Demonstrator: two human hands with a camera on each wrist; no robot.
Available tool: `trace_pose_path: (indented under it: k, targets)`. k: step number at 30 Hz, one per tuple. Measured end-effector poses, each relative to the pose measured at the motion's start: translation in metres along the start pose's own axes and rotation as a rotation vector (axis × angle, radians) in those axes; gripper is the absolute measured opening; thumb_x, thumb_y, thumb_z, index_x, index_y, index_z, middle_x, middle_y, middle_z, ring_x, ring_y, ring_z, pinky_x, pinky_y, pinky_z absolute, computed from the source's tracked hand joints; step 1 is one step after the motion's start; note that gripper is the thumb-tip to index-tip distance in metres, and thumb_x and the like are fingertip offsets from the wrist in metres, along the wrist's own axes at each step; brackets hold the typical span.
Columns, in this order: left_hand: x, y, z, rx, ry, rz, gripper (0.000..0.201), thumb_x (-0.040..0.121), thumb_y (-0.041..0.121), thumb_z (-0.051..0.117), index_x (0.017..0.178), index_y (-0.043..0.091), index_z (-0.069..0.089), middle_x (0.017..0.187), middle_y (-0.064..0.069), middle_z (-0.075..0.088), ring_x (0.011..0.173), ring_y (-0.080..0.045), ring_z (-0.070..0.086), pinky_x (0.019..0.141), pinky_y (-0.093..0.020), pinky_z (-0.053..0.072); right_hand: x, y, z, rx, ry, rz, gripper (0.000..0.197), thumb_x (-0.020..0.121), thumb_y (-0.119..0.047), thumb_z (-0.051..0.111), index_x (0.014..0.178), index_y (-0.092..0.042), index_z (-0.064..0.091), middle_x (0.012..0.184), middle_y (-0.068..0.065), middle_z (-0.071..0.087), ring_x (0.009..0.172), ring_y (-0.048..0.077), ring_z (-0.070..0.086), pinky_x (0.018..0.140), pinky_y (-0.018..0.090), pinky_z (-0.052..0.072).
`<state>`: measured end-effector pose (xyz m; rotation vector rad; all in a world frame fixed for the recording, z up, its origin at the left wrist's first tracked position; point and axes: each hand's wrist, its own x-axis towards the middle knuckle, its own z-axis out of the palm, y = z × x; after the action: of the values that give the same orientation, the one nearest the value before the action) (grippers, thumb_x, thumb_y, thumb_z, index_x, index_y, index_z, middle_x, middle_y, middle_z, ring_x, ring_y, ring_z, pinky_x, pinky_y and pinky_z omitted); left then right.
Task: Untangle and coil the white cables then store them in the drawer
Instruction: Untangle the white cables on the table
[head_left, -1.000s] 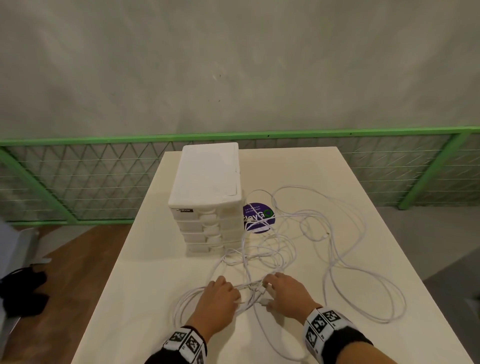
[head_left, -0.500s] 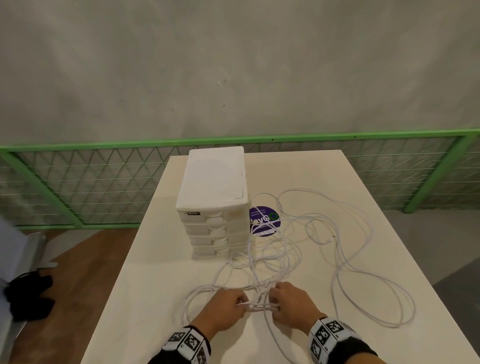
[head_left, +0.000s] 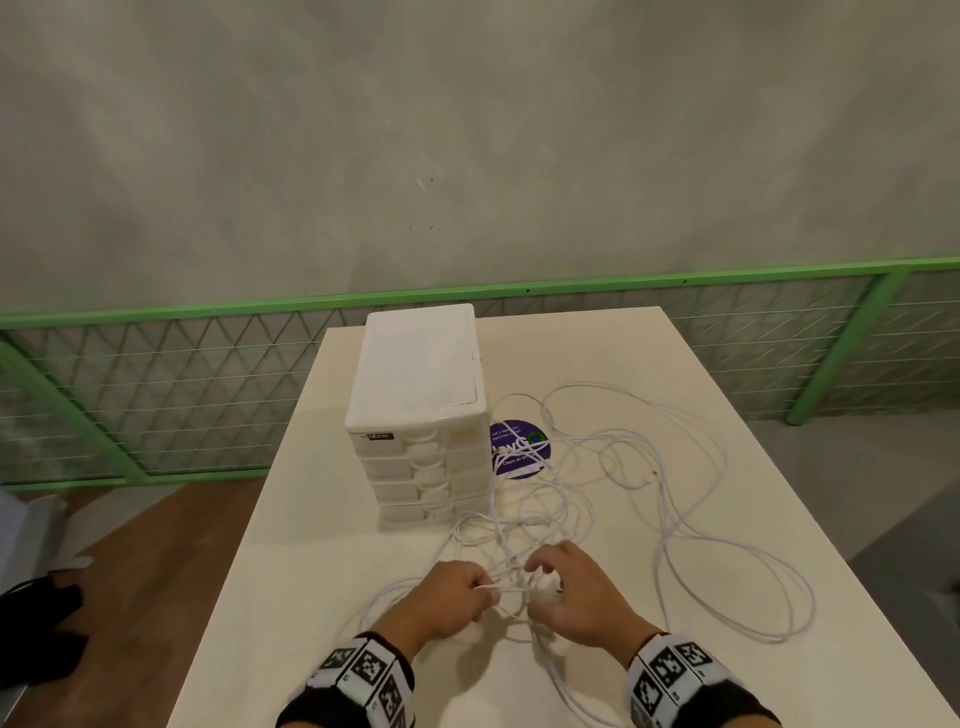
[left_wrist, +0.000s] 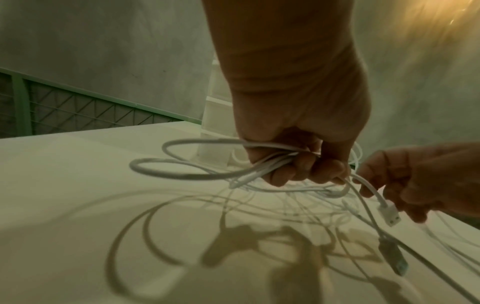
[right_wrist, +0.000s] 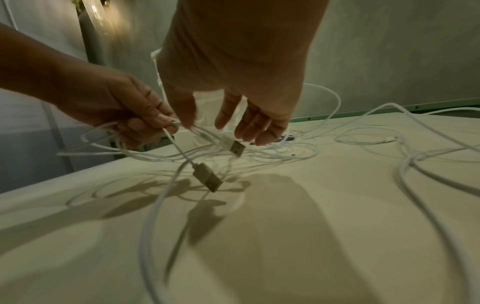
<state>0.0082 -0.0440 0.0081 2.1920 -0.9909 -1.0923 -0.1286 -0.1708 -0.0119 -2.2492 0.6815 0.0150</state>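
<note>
The left hand (head_left: 451, 597) gripped a bunch of white cables (head_left: 691, 525) low in the frame's centre; their loops sprawled rightward across the table (head_left: 311, 545). The right hand (head_left: 574, 592) pinched a strand, its USB plug (right_wrist: 235, 148) pointing down-right. The drawer unit (head_left: 421, 415) stood upright at centre

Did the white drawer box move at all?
No. The drawer box still stands right beside the purple sticker on the table, on the sticker's left, just as before.
</note>
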Motion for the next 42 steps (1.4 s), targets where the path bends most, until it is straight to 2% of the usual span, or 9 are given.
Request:
trace_pose_path:
  k: [2, 7, 12, 17, 20, 24, 32, 37, 42]
  targets:
    - [-0.001, 0.005, -0.008, 0.0, 0.001, 0.028, 0.028, 0.087, 0.024, 0.058, 0.059, 0.027, 0.053, 0.056, 0.009, 0.053, 0.053, -0.003, 0.044, 0.051, -0.012, 0.035, 0.0, -0.007, 0.003, -0.025, -0.042, -0.031, 0.061, 0.055, -0.052, 0.063, 0.11, -0.025, 0.055, 0.099, -0.004, 0.042, 0.096, 0.012, 0.042, 0.076, 0.015, 0.034]
    - [-0.002, 0.009, -0.026, -0.128, 0.048, 0.045, 0.028, 0.088, 0.022, 0.058, 0.06, 0.024, 0.059, 0.046, 0.01, 0.054, 0.053, -0.004, 0.043, 0.057, -0.016, 0.036, 0.003, -0.011, 0.005, -0.032, 0.057, 0.037, 0.054, 0.068, -0.026, 0.069, 0.118, -0.023, 0.046, 0.109, -0.005, 0.045, 0.101, 0.012, 0.047, 0.079, 0.022, 0.041]
    - [-0.002, 0.013, -0.035, -0.225, 0.058, 0.054, 0.023, 0.09, 0.019, 0.057, 0.067, 0.022, 0.062, 0.039, 0.012, 0.054, 0.044, -0.001, 0.039, 0.051, -0.014, 0.033, 0.004, -0.012, -0.004, 0.052, 0.087, 0.028, 0.031, 0.073, -0.015, 0.062, 0.097, -0.029, 0.05, 0.083, -0.008, 0.051, 0.057, -0.002, 0.046, 0.056, 0.01, 0.034]
    - [-0.004, 0.004, -0.048, -0.239, 0.099, 0.011, 0.023, 0.09, 0.019, 0.057, 0.067, 0.021, 0.062, 0.041, 0.01, 0.054, 0.042, 0.001, 0.042, 0.049, -0.015, 0.033, -0.004, 0.01, -0.022, 0.126, 0.004, 0.151, 0.026, 0.075, -0.008, 0.065, 0.076, -0.033, 0.058, 0.066, -0.011, 0.052, 0.051, -0.009, 0.053, 0.048, 0.006, 0.038]
    - [-0.006, 0.001, -0.058, -0.302, 0.099, -0.03, 0.021, 0.089, 0.017, 0.059, 0.068, 0.018, 0.064, 0.045, 0.008, 0.052, 0.043, -0.005, 0.039, 0.044, -0.016, 0.029, -0.01, 0.027, -0.034, -0.046, -0.054, 0.277, 0.008, 0.078, -0.019, 0.067, 0.083, -0.024, 0.07, 0.071, -0.012, 0.054, 0.076, 0.004, 0.061, 0.056, 0.005, 0.038]
    - [-0.009, 0.009, -0.057, -0.438, 0.038, -0.026, 0.021, 0.09, 0.011, 0.055, 0.072, 0.01, 0.065, 0.041, 0.007, 0.049, 0.037, -0.004, 0.033, 0.039, -0.015, 0.024, -0.008, 0.027, -0.031, -0.253, -0.026, 0.322, 0.032, 0.075, -0.034, 0.068, 0.105, -0.023, 0.065, 0.095, -0.002, 0.041, 0.102, 0.017, 0.048, 0.084, 0.022, 0.039]
    - [-0.008, 0.025, -0.033, -0.575, -0.042, 0.021, 0.016, 0.093, 0.01, 0.05, 0.08, 0.009, 0.059, 0.047, 0.004, 0.06, 0.034, -0.004, 0.032, 0.038, -0.014, 0.025, -0.008, -0.022, -0.019, 0.918, -0.323, 0.478, 0.061, 0.058, -0.032, 0.074, 0.111, -0.017, 0.047, 0.086, 0.011, 0.057, 0.063, 0.021, 0.059, 0.056, 0.029, 0.051]
    - [-0.008, 0.019, -0.022, -0.612, -0.066, 0.05, 0.007, 0.091, 0.01, 0.056, 0.084, 0.009, 0.058, 0.058, 0.002, 0.069, 0.038, -0.005, 0.039, 0.041, -0.016, 0.03, -0.003, -0.016, -0.014, 1.102, -0.056, 0.55, 0.064, 0.06, -0.056, 0.069, 0.096, -0.004, 0.06, 0.063, 0.003, 0.046, 0.049, 0.014, 0.047, 0.052, 0.032, 0.051]
    - [-0.008, 0.017, -0.017, -0.598, -0.139, 0.052, 0.015, 0.085, -0.004, 0.059, 0.089, 0.01, 0.062, 0.065, 0.004, 0.073, 0.045, -0.003, 0.05, 0.048, -0.015, 0.04, 0.002, -0.024, -0.028, 1.076, 0.09, 0.485, 0.03, 0.082, -0.028, 0.066, 0.085, 0.0, 0.059, 0.066, 0.01, 0.05, 0.044, 0.017, 0.053, 0.043, 0.028, 0.049]
